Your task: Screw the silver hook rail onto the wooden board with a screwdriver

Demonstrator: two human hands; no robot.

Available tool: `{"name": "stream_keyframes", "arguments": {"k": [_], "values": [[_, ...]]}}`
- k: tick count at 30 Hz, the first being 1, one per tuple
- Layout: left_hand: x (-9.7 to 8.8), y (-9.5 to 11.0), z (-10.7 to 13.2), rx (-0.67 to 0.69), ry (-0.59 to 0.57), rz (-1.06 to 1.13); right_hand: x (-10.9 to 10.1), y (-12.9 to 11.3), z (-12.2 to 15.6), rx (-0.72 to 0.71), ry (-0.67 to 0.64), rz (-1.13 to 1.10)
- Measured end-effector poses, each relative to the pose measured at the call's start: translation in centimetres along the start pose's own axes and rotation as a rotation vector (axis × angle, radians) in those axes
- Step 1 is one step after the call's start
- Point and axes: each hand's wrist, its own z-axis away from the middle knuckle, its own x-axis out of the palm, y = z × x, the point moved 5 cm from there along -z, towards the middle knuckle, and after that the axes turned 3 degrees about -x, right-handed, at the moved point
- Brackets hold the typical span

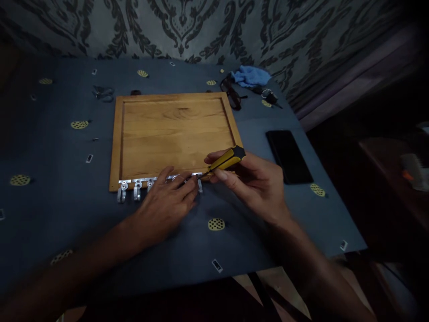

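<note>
A wooden panel with a raised frame (177,129) lies on the table. Along its near edge runs a silvery metal hook rail (129,181) whose hooks point toward me. My left hand (169,201) rests over the rail's middle, fingers stretched out and apart, covering some hooks. Between the thumb and fingers of my right hand (258,185) is a yellow-and-black screwdriver (223,161). It slants down to the left, its tip at the rail's right end beside my left fingertips. Fingers hide the exact contact of the tip.
A black phone (289,156) lies to the right. Behind the panel's right corner are sunglasses (233,94), a blue cloth (251,76) and keys (271,96). Pliers-like metal tools (103,94) lie at the back left, and a small screw-like piece (95,139) lies left of the panel.
</note>
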Motion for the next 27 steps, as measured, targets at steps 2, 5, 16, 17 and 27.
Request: {"name": "stream_keyframes", "arguments": {"k": [2, 5, 16, 17, 27], "values": [[-0.05, 0.04, -0.08, 0.0, 0.001, -0.002, -0.04, 0.13, -0.03, -0.002, 0.014, 0.003], [-0.05, 0.12, -0.17, 0.0, -0.015, -0.026, -0.02, 0.34, 0.1, -0.009, 0.062, -0.012], [0.17, 0.23, -0.2, -0.014, -0.02, -0.027, -0.63, 0.29, 0.51, -0.104, 0.239, -0.033], [0.2, 0.22, -0.18, -0.013, -0.016, -0.027, -0.58, 0.49, 0.52, -0.094, 0.23, -0.026], [0.12, 0.26, -0.17, 0.004, 0.046, -0.029, -0.06, 0.65, 0.39, -0.13, 0.175, -0.065]]}}
